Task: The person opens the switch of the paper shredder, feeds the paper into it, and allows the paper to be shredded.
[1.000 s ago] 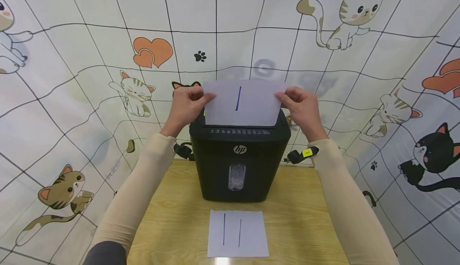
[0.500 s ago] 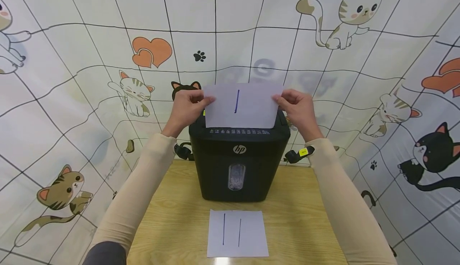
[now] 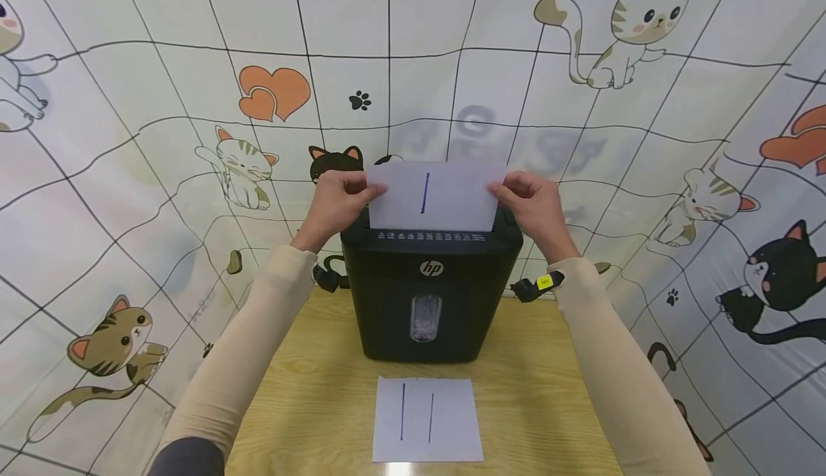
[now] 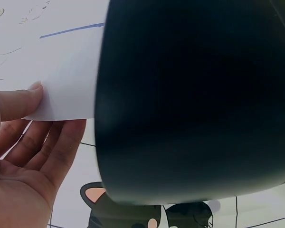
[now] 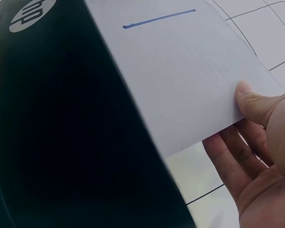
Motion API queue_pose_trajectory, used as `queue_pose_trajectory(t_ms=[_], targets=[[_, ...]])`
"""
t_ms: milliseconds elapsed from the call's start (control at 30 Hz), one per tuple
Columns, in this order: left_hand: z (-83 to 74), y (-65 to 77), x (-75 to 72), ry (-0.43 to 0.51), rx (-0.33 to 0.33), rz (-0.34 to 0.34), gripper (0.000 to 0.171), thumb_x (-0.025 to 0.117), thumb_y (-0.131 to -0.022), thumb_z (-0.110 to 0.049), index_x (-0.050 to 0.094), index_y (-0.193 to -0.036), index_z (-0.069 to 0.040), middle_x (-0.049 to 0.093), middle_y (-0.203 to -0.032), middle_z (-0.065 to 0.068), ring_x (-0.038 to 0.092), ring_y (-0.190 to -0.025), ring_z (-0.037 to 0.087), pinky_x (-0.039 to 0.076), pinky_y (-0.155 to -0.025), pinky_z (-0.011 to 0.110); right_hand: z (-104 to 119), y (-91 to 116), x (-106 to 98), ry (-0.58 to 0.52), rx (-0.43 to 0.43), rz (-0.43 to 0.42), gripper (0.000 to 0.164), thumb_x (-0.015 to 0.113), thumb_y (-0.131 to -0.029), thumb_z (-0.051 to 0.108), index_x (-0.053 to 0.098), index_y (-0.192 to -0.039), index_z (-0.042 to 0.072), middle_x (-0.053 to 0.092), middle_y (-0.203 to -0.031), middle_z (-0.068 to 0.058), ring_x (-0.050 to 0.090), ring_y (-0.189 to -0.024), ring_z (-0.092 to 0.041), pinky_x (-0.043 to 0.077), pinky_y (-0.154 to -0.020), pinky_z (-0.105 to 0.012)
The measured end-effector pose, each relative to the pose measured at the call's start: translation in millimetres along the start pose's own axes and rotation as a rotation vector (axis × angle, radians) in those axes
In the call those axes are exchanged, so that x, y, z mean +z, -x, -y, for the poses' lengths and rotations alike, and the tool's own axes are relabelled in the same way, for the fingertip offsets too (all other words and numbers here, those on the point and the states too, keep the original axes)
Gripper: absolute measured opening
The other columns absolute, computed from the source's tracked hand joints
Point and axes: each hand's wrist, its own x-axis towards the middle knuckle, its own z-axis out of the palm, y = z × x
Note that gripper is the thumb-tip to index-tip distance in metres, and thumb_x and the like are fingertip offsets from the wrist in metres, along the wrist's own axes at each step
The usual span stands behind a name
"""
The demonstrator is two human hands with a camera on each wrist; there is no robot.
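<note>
A white sheet of paper [image 3: 445, 196] with one blue line stands upright at the top of a black HP paper shredder [image 3: 387, 297]. Its lower edge meets the slot area behind the icon strip. My left hand [image 3: 338, 203] pinches the sheet's left edge, thumb in front and fingers behind. On the opposite edge my right hand [image 3: 532, 207] pinches it the same way. The left wrist view shows the left thumb [image 4: 23, 102] flat on the paper [image 4: 69, 76]. In the right wrist view the right thumb [image 5: 256, 102] presses on the paper [image 5: 161, 80] near its side edge.
A second white sheet [image 3: 452, 426] with two blue lines lies on the wooden table [image 3: 310, 404] in front of the shredder. A clear window [image 3: 426, 318] in the shredder's front shows shredded bits. Behind stands a cat-patterned curtain [image 3: 426, 17].
Both hands have lowered the sheet; its top edge sits lower and the blue line has come down with it. The right hand has also shifted slightly left. Shredder and table sheet stay put.
</note>
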Motion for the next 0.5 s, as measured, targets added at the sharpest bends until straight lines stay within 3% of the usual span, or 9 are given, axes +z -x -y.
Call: queue_pose_trajectory(t_ms=[500], targets=[[6.7, 3.8, 3.7, -0.001, 0.007, 0.012, 0.022, 0.077, -0.093, -0.022, 0.081, -0.110, -0.008, 0.080, -0.102, 0.012, 0.076, -0.092, 0.023, 0.058, -0.081, 0.037, -11, 6, 1, 0.018, -0.004, 0.028, 0.045, 0.074, -0.089, 0.050, 0.075, -0.115, 0.014, 0.077, -0.113, -0.006, 0.070, -0.096, -0.018, 0.057, -0.092, -0.031]])
